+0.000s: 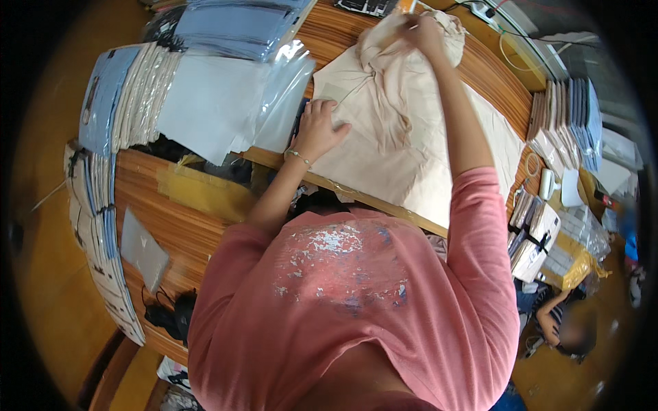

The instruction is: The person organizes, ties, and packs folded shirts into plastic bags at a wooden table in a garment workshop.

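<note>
A beige cloth garment [384, 154] lies spread over the wood-grain table [336, 41] in front of me, creased in the middle and bunched up at its far end. My left hand [319, 129] rests flat at the garment's left edge, fingers apart, beside a dark blue strip that shows only in part. Over the bunched far end reaches my right hand [423, 38]. Its fingers are smeared by motion, with a small whitish spot near them, so I cannot make out whether they grip the cloth.
Sheets of white paper and clear plastic sleeves [212, 99] lie at the left. Stacks of bagged folded garments [140, 96] stand beyond them, others at the right [565, 123]. A tape roll [532, 163] sits at the right edge. Another person [562, 322] is at the lower right.
</note>
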A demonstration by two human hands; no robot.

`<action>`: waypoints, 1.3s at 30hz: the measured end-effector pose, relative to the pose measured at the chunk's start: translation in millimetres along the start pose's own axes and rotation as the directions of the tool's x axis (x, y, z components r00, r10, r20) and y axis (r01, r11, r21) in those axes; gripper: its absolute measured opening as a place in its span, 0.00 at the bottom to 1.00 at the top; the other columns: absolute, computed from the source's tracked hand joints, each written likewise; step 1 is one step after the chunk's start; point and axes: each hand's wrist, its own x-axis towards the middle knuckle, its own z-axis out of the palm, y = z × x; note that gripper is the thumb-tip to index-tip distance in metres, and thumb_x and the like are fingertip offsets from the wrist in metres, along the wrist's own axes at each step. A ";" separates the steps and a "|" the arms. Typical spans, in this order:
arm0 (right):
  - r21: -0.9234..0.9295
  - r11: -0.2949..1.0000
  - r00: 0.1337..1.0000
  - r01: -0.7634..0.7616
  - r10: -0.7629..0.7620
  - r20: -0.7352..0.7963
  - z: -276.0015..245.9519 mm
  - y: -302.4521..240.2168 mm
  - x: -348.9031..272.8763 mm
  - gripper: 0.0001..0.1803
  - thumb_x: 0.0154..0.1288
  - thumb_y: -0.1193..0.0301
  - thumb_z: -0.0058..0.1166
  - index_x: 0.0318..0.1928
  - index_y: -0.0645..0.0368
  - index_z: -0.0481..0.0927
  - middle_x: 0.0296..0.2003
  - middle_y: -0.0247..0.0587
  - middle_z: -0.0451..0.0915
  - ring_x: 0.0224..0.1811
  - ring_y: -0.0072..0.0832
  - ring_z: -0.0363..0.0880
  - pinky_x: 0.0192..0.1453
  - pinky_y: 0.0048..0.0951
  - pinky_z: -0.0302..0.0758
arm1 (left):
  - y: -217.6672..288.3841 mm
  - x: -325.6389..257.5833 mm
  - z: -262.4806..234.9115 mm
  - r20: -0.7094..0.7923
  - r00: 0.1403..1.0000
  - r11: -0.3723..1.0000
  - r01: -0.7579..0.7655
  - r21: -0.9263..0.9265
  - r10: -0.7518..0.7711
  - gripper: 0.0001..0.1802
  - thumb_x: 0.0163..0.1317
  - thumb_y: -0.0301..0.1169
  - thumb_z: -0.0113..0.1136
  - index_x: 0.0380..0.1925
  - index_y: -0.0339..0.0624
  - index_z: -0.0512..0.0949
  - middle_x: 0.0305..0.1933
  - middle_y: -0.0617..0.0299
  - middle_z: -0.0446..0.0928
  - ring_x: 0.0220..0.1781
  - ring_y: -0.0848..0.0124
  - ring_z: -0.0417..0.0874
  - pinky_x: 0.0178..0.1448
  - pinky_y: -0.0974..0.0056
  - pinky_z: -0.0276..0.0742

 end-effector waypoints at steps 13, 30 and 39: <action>0.559 0.816 0.987 0.145 -0.084 -0.134 -114.0 42.8 -145.8 0.14 0.56 0.73 0.48 0.43 0.61 0.79 0.36 0.37 0.81 0.38 0.24 0.78 0.42 0.26 0.73 | 40.6 0.5 -21.4 0.330 0.943 0.953 0.127 -0.274 -0.031 0.21 0.59 0.41 0.57 0.48 0.40 0.71 0.48 0.54 0.72 0.40 0.62 0.75 0.40 0.60 0.72; 0.812 0.348 0.806 -0.469 0.545 0.233 -16.3 170.6 -417.4 0.06 0.54 0.78 0.58 0.34 0.57 0.78 0.33 0.26 0.76 0.29 0.11 0.68 0.29 0.14 0.69 | 19.1 -72.5 13.4 0.578 0.560 -0.252 0.553 -0.794 -0.593 0.22 0.62 0.36 0.50 0.52 0.34 0.65 0.56 0.49 0.68 0.57 0.57 0.70 0.62 0.51 0.65; 0.371 0.843 0.921 -0.389 0.364 0.140 -40.4 203.6 -410.5 0.13 0.52 0.64 0.59 0.39 0.49 0.82 0.36 0.42 0.79 0.35 0.35 0.78 0.42 0.31 0.74 | 21.1 -124.1 -40.3 0.006 0.715 0.369 0.368 -0.853 -0.699 0.21 0.61 0.39 0.49 0.47 0.35 0.65 0.52 0.50 0.64 0.52 0.58 0.66 0.58 0.55 0.62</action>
